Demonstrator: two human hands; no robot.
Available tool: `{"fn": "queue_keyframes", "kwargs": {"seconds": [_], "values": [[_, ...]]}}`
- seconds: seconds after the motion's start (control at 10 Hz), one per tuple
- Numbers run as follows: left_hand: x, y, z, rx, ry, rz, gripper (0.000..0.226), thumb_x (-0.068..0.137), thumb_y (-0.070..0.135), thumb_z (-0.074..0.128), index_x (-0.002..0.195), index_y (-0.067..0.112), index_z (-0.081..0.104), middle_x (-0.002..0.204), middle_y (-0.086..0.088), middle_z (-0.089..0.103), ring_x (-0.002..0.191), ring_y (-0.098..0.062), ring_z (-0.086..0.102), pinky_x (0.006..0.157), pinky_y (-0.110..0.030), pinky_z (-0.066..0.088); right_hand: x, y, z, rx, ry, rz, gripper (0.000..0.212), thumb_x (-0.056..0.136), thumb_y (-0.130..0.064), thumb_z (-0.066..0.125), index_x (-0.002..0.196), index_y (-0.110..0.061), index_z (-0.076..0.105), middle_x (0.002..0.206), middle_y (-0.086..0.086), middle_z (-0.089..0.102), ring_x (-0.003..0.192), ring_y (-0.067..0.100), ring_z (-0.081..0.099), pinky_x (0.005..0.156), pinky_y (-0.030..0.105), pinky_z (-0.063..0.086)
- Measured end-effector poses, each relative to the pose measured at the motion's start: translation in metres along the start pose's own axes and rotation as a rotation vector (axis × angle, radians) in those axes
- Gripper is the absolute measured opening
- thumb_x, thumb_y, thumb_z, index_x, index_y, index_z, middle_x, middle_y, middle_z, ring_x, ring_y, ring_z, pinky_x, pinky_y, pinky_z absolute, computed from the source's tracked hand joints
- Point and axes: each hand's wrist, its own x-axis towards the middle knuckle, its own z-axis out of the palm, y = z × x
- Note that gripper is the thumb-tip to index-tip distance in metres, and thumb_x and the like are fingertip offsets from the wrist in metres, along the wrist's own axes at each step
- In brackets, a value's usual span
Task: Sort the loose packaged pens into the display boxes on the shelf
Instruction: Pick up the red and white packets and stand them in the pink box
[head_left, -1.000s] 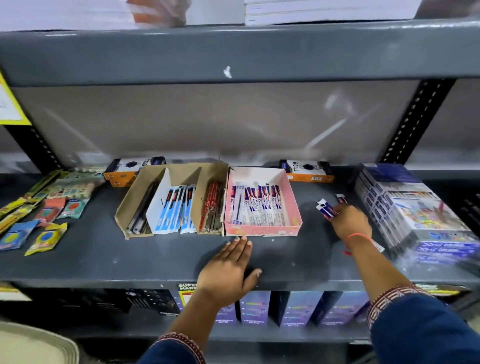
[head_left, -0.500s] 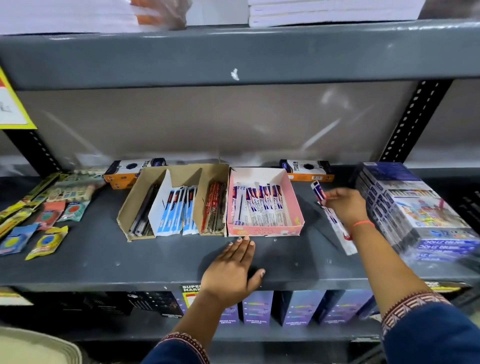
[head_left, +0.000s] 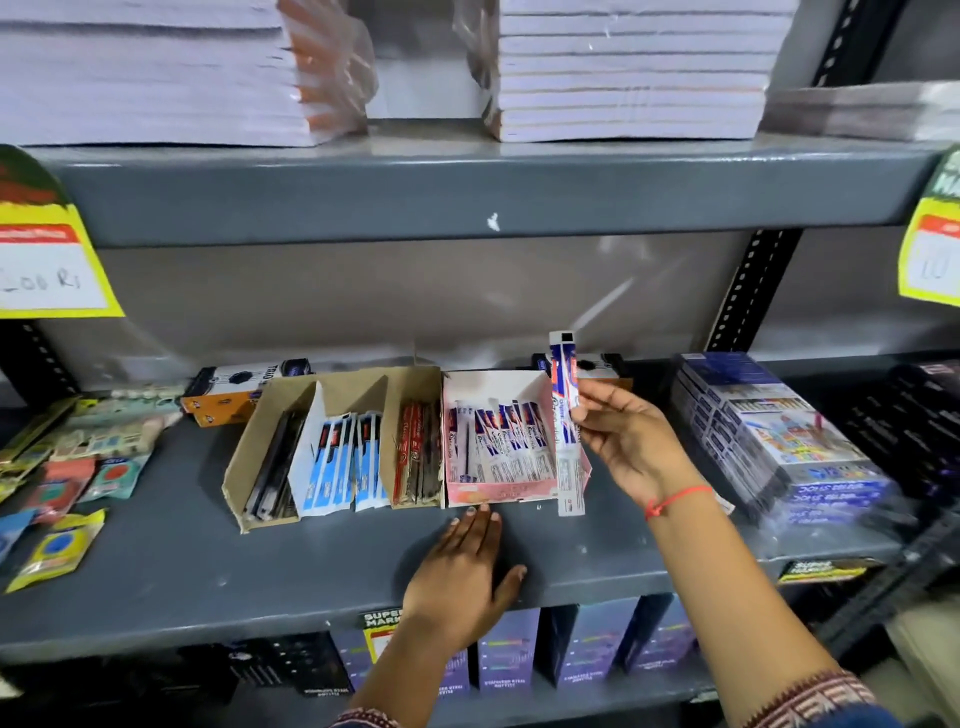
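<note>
The right hand (head_left: 626, 434) pinches a long white, blue and red packaged pen (head_left: 566, 421) upright, just over the right edge of the pink cardboard display box (head_left: 511, 488) already filled with matching packets. The left hand (head_left: 465, 566) lies flat, fingers spread, on the grey metal shelf (head_left: 166, 566) just before that box. A brown divided cardboard box (head_left: 249, 457) touches its left side.

Print on the packaged pen (head_left: 566, 415) too small to read; its middle covered by fingers (head_left: 589, 415) of the right hand (head_left: 631, 441). Price tag (head_left: 932, 244) cut off by the right edge. Left-end packets (head_left: 54, 545) blurred and cropped. Lower-shelf boxes (head_left: 587, 644) half hidden behind the shelf (head_left: 260, 571) lip.
</note>
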Motion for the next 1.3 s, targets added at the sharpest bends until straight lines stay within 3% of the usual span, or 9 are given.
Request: {"fn": "queue_keyframes", "kwargs": {"seconds": [0.4,0.6,0.8,0.9,1.0,1.1,1.2,1.3], "values": [[-0.002,0.001,-0.005,-0.038,0.031,-0.006,0.069,0.091,0.056,0.019,0.143,0.013,0.007,0.155,-0.007,0.009,0.140,-0.018,0.006,0.106,-0.024,-0.008,-0.010,0.013,0.000,-0.013,0.016,-0.007,0.025,0.082,0.021,0.045,0.083,0.003,0.063,0.060,0.002,0.075,0.054,0.008,0.070,0.060,0.017,0.060],[-0.002,0.000,-0.007,-0.021,0.017,0.022,0.066,0.093,0.054,0.019,0.143,0.011,0.007,0.154,-0.008,0.009,0.140,-0.018,0.005,0.109,-0.026,-0.005,0.001,0.014,0.002,0.051,0.050,0.030,0.027,0.084,0.018,0.046,0.079,-0.003,0.062,0.057,0.001,0.074,0.050,0.007,0.069,0.054,0.015,0.058],[-0.010,-0.026,-0.016,-0.012,0.034,0.095,0.058,0.094,0.050,0.022,0.143,0.019,0.014,0.154,0.001,0.013,0.139,-0.011,0.010,0.105,-0.019,-0.007,0.030,0.015,0.003,0.081,0.149,0.149,0.027,0.091,0.005,0.045,0.074,-0.011,0.057,0.049,-0.001,0.068,0.041,0.006,0.063,0.047,0.015,0.054],[-0.011,-0.028,-0.016,-0.025,0.047,0.085,0.057,0.094,0.050,0.022,0.143,0.021,0.014,0.154,0.003,0.014,0.139,-0.010,0.009,0.103,-0.015,-0.011,0.049,0.019,0.008,-0.092,0.198,0.144,0.029,0.091,0.005,0.045,0.071,-0.014,0.053,0.067,0.002,0.059,0.054,0.010,0.052,0.052,0.019,0.047],[-0.012,-0.028,-0.014,-0.034,0.077,0.097,0.057,0.094,0.049,0.024,0.143,0.022,0.016,0.153,0.004,0.016,0.139,-0.011,0.010,0.098,-0.011,-0.017,0.070,0.033,0.016,-0.352,0.243,0.132,0.028,0.087,0.012,0.045,0.076,-0.011,0.056,0.068,0.005,0.053,0.051,0.013,0.039,0.049,0.022,0.034],[-0.013,-0.029,-0.014,-0.073,0.104,0.089,0.057,0.093,0.049,0.026,0.142,0.022,0.018,0.153,0.003,0.019,0.139,-0.010,0.013,0.099,-0.011,-0.014,0.091,0.052,0.021,-0.820,0.253,0.138,0.026,0.086,0.008,0.049,0.104,-0.001,0.065,0.082,0.012,0.055,0.060,0.018,0.046,0.051,0.022,0.034],[-0.012,-0.027,-0.017,-0.089,0.065,0.076,0.057,0.093,0.048,0.029,0.142,0.020,0.022,0.152,0.001,0.022,0.138,-0.013,0.017,0.104,-0.017,-0.008,0.103,0.066,0.023,-1.156,0.193,0.110,0.034,0.089,-0.005,0.051,0.122,0.000,0.059,0.099,0.008,0.052,0.076,0.012,0.044,0.059,0.014,0.036],[-0.013,-0.026,-0.022,-0.052,0.112,0.091,0.052,0.084,0.048,0.049,0.127,0.018,0.051,0.133,0.000,0.053,0.121,-0.013,0.049,0.104,-0.025,0.030,0.107,0.074,0.028,-1.321,0.207,0.084,0.033,0.090,-0.008,0.050,0.121,-0.001,0.060,0.121,0.019,0.061,0.094,0.019,0.052,0.091,0.029,0.046]]}}
